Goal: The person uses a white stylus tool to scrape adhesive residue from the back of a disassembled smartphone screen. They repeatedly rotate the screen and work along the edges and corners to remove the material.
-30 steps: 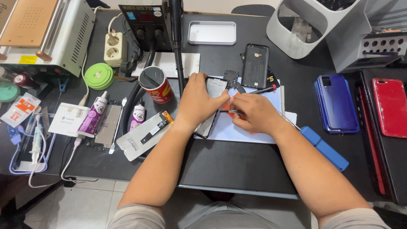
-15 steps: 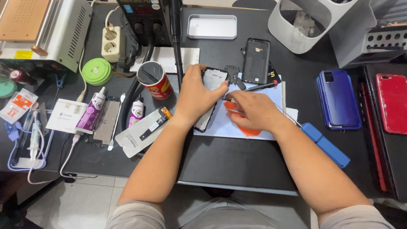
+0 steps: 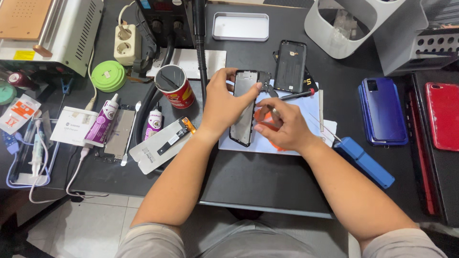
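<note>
Now: both hands on a phone frame, mid-worktop

Left hand [image 3: 224, 102] wrapped round the phone frame [image 3: 244, 107], thumb on the right edge near the top, fingers curled behind the left edge; firmly closed on it. Frame long axis running near to far, slightly tilted, lower end resting on a pale sheet [image 3: 282, 143] on the dark worktop [image 3: 267, 177]. Frame thin, black, rigid-looking, open rectangle with rounded corners.

Right hand [image 3: 279, 126] just beside the frame's right edge, touching or nearly so at mid-length. Fingers bent inward, pinched round something small and orange [image 3: 260, 117]; shape mostly hidden by the hand, cannot tell what. Right hand nearer to the frame's lower half, left hand holding the upper half.

Nearby, beyond the hands: black phone back cover [image 3: 289, 66], glossy, lying flat; slim red-tipped tool [image 3: 296, 95] on the sheet. Right of the sheet: blue plastic bar [image 3: 364, 161], then a shiny blue phone [image 3: 382, 111] and a red phone [image 3: 443, 114], well apart from the hands. Left: red cup [image 3: 176, 86], green round tin [image 3: 108, 75], purple glue tube [image 3: 103, 122], white tray [image 3: 240, 26] at the far edge.
</note>
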